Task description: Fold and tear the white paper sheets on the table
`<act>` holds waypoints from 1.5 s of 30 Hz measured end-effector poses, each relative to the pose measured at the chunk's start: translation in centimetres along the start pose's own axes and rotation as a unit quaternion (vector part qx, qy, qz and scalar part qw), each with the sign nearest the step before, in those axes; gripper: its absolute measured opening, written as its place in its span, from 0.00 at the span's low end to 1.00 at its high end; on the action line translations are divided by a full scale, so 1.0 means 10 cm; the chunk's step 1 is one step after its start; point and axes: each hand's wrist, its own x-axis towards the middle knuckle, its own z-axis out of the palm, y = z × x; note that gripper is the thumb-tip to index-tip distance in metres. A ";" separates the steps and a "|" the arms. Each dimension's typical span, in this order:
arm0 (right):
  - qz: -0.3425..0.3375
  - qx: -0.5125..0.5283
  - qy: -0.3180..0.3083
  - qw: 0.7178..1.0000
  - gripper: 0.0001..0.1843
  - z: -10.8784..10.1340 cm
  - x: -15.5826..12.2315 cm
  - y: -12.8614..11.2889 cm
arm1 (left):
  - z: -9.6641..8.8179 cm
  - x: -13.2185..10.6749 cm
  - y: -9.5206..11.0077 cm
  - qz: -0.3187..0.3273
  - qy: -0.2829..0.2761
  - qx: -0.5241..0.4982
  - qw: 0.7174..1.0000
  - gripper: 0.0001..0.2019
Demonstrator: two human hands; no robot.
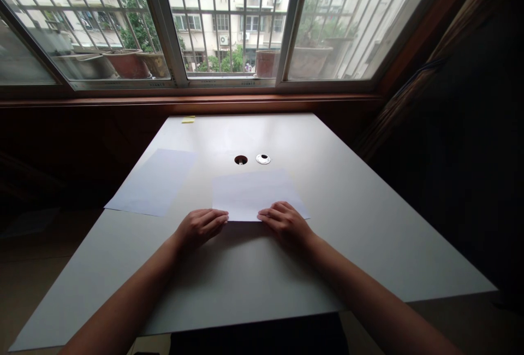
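A white sheet of paper [254,191] lies flat in the middle of the white table [368,224]. My left hand [200,226] rests palm down at the sheet's near left corner, fingers stretched out and pressing its near edge. My right hand [286,223] lies flat on the sheet's near right corner, fingers extended toward the left. Neither hand holds anything.
A second white sheet [153,180] lies at the table's left edge. A cable hole [240,159] and its round cap [263,159] sit beyond the paper. A small yellow note [188,119] is at the far edge, under a barred window [229,22].
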 end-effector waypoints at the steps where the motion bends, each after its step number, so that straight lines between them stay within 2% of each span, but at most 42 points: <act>1: 0.005 0.004 0.012 1.000 0.13 0.00 0.01 0.02 | -0.01 0.00 -0.01 -0.014 0.016 -0.012 1.000 0.16; 6: 0.091 0.096 0.118 0.984 0.11 -0.14 0.09 0.07 | -0.09 -0.02 -0.11 -0.132 0.163 -0.033 0.977 0.25; 9: 0.169 0.221 0.202 0.939 0.09 -0.28 0.15 0.03 | -0.10 -0.05 -0.15 -0.206 0.248 -0.060 0.945 0.24; 11: 0.232 0.304 0.241 0.892 0.07 -0.37 0.20 -0.01 | -0.09 -0.06 -0.17 -0.243 0.283 -0.103 0.922 0.23; 13: 0.290 0.398 0.264 0.829 0.08 -0.43 0.25 -0.03 | -0.08 -0.07 -0.19 -0.274 0.296 -0.150 0.903 0.22; 17: 0.358 0.598 0.279 0.661 0.11 -0.48 0.34 -0.03 | -0.06 -0.08 -0.24 -0.329 0.271 -0.271 0.863 0.24; 18: 0.370 0.627 0.279 0.626 0.12 -0.48 0.36 -0.02 | -0.05 -0.09 -0.26 -0.343 0.259 -0.311 0.848 0.25; 20: 0.391 0.657 0.279 0.581 0.13 -0.46 0.38 0.00 | -0.03 -0.11 -0.29 -0.366 0.231 -0.397 0.809 0.28; 22: 0.408 0.670 0.278 0.555 0.14 -0.43 0.39 0.01 | -0.01 -0.15 -0.31 -0.378 0.203 -0.474 0.769 0.31; 25: 0.436 0.673 0.264 0.535 0.15 -0.34 0.38 0.02 | 0.00 -0.20 -0.32 -0.380 0.156 -0.555 0.723 0.36; 28: 0.457 0.670 0.240 0.534 0.15 -0.22 0.35 0.03 | -0.03 -0.22 -0.31 -0.382 0.099 -0.594 0.701 0.37; 31: 0.475 0.661 0.207 0.542 0.15 -0.08 0.30 0.05 | -0.06 -0.19 -0.31 -0.424 0.055 -0.565 0.705 0.29; 35: 0.493 0.652 0.166 0.552 0.16 0.06 0.23 0.08 | -0.07 -0.11 -0.30 -0.485 0.045 -0.484 0.727 0.21; 38: 0.494 0.648 0.135 0.564 0.17 0.10 0.20 0.10 | -0.08 -0.07 -0.30 -0.494 0.048 -0.463 0.734 0.20; 41: 0.490 0.640 0.120 0.579 0.19 0.09 0.20 0.10 | -0.09 -0.06 -0.29 -0.498 0.052 -0.466 0.730 0.21; 45: 0.488 0.643 0.107 0.581 0.20 0.06 0.19 0.10 | -0.10 -0.06 -0.28 -0.500 0.062 -0.465 0.728 0.21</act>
